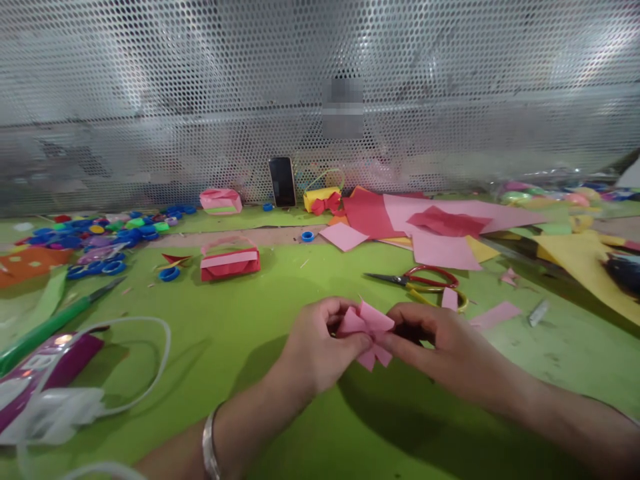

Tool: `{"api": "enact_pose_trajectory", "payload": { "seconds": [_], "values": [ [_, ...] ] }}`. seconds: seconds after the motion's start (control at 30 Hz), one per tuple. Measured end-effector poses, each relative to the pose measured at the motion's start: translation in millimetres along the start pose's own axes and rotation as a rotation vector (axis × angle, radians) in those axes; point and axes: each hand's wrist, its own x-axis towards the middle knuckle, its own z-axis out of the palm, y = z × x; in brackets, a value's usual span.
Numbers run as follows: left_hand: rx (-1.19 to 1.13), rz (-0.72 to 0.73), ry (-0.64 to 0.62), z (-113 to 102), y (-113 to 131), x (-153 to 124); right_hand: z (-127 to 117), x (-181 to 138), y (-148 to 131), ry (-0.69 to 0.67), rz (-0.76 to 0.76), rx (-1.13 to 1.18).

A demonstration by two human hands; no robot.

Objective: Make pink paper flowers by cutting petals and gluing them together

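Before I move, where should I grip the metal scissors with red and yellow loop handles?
Probably best by the red loop, coming from the right: the dark pointed blades face left, and a pink paper scrap overlaps the yellow loop.

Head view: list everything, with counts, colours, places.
folded paper: one, pink, front centre
scissors: one pair, red-and-yellow handles, right of centre
paper scraps: several, pink, near scissors
loose sheets: several, pink, red, yellow, back right
paper bags: three, red-pink, pink, yellow, left and back centre
phone: one, black, back centre
plastic pieces: uncounted, mostly blue, left
dotted paper: one, orange, left edge
pointed tool: one, green handle, left
corded device: one, purple-white, near left
dark object: one, black, right edge
perforated panel: one, grey, background
table: one, green, underneath
bracelet: one, silver, left wrist
left hand: one, holding folded paper
right hand: one, holding folded paper
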Motion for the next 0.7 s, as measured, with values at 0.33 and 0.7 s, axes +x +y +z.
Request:
{"api": "enact_pose_trajectory", "payload": {
  "seconds": [0.33,0.7],
  "values": [
    [-0.143,0.022,-0.128,-2.4,1.1,-1.5,-1.0,2.6,3.1,0.063,0.034,0.112],
    [-0.021,0.045,-0.07,-3.2,-3.9,3.0,-3.2,3.1,6.1,0.243,-0.085,0.098]
  ]
}}
